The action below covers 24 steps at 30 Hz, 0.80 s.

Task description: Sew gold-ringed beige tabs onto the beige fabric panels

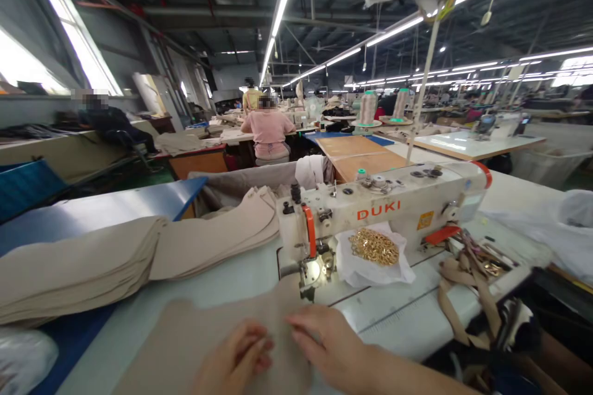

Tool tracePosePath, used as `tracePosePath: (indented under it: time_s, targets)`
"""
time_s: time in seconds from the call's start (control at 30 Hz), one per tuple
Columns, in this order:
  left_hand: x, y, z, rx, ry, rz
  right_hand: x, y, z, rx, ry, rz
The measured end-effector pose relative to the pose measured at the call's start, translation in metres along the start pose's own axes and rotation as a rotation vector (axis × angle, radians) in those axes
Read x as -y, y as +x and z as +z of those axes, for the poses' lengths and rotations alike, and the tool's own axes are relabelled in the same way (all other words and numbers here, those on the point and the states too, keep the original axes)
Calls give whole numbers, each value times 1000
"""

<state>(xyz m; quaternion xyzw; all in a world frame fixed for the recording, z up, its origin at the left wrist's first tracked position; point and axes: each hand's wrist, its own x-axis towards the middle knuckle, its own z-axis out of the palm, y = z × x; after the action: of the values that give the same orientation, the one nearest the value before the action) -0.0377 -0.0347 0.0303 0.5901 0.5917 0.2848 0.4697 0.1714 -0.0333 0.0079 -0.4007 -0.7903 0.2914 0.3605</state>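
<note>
Being pressed flat by the left hand (236, 358) and the right hand (324, 339), a tan cloth (194, 345) is kept on the worktop (121, 339). The hands are open, a little apart, and not clamped. The far end of the cloth is seen right by the foot (311, 273) of a sewing machine (380, 216). A stack of tan cloth (78, 265) is laid to the left, and gold rings (373, 247) are set on white paper (398, 273).

The left hand (234, 358), right hand (324, 342) and beige fabric panel (204, 345) are cut off by the lower frame edge. Glare obscures the needle area (311, 271). The gold-coloured pieces (373, 247) are too small to identify individually.
</note>
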Motion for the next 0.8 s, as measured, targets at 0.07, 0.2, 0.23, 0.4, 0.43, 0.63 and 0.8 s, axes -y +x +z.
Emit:
tracePosePath:
  time_s: [0.07, 0.2, 0.23, 0.4, 0.43, 0.63, 0.8]
  targets:
    - [-18, 7, 25, 79, -123, -11, 5, -2, -4, -34, 131, 129]
    - [-39, 14, 45, 150, -303, -64, -2, -4, -4, -111, 549, 392]
    - [-40, 14, 45, 163, -332, -77, -4, -4, -4, -111, 642, 428]
    - [-29, 8, 35, 163, -422, -112, -2, 0, -2, -76, 699, 415]
    - [-27, 6, 34, 153, -424, -117, 1, 1, -2, -73, 629, 383]
    - [-22, -8, 35, 105, -480, -129, 16, -3, 4, -69, -79, -103]
    - [-5, -37, 36, 32, -550, -195, 29, -13, 15, 32, -281, -446]
